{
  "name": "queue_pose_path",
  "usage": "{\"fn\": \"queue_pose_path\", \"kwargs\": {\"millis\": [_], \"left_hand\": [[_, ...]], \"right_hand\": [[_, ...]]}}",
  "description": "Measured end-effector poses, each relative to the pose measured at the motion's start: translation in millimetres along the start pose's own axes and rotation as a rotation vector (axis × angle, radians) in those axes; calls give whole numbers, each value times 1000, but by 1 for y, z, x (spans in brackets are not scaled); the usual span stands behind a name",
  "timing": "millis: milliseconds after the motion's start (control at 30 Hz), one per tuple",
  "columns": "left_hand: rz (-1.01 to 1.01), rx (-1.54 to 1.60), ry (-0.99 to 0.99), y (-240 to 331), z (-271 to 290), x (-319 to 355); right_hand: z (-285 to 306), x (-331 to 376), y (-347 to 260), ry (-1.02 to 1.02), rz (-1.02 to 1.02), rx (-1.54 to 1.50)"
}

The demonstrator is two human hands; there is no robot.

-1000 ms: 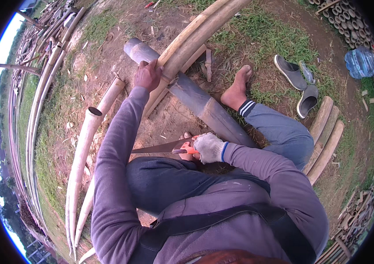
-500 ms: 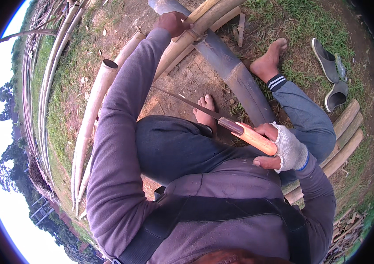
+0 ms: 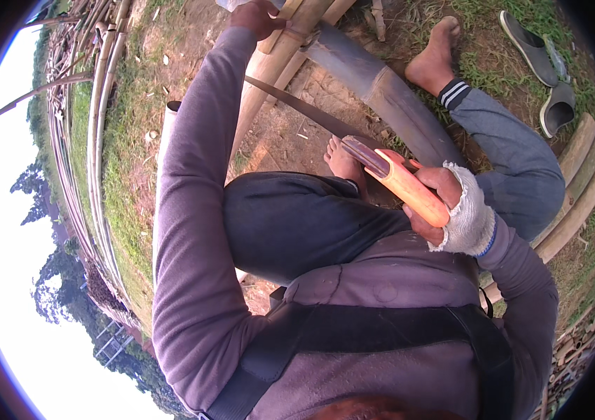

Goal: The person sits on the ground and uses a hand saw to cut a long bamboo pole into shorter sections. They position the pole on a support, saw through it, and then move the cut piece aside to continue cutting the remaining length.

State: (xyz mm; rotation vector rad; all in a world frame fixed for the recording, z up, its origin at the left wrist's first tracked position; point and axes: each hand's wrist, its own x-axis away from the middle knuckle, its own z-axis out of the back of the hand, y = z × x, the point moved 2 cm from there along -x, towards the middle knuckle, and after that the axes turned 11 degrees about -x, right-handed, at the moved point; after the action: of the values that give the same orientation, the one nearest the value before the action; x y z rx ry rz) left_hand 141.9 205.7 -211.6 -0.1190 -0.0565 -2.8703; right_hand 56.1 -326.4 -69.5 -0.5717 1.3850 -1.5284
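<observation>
My left hand (image 3: 257,19), bare, reaches far forward with its fingers closed over the light bamboo pole (image 3: 269,66). In my right hand (image 3: 451,206), which wears a white fingerless glove, is a handsaw (image 3: 415,190) with an orange handle. Its dark, narrow blade runs forward and left, and the far end overlaps the pole's edge; whether it touches cannot be told. Under the pole lies a thick grey bamboo trunk (image 3: 399,94), crossing it at an angle between my bare feet.
To the left are a cut bamboo pole (image 3: 169,129) behind my arm and long poles (image 3: 94,133) on the grass. At right lie a pair of grey shoes (image 3: 530,52) and several bamboo lengths (image 3: 574,164). Split bamboo pieces (image 3: 577,343) are piled lower right.
The saw has moved forward, its far end nearer my left hand, and its handle has turned slightly. My left hand stays on the pole. The whole view has shifted.
</observation>
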Motion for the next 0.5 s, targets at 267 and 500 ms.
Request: {"fn": "queue_pose_path", "kwargs": {"millis": [267, 500], "left_hand": [[23, -139, -105, 3, 9, -5], [41, -130, -118, 4, 13, -1]], "right_hand": [[-47, -37, 34, 167, -11, 17], [-49, -34, 38, 185, 39, 81]]}}
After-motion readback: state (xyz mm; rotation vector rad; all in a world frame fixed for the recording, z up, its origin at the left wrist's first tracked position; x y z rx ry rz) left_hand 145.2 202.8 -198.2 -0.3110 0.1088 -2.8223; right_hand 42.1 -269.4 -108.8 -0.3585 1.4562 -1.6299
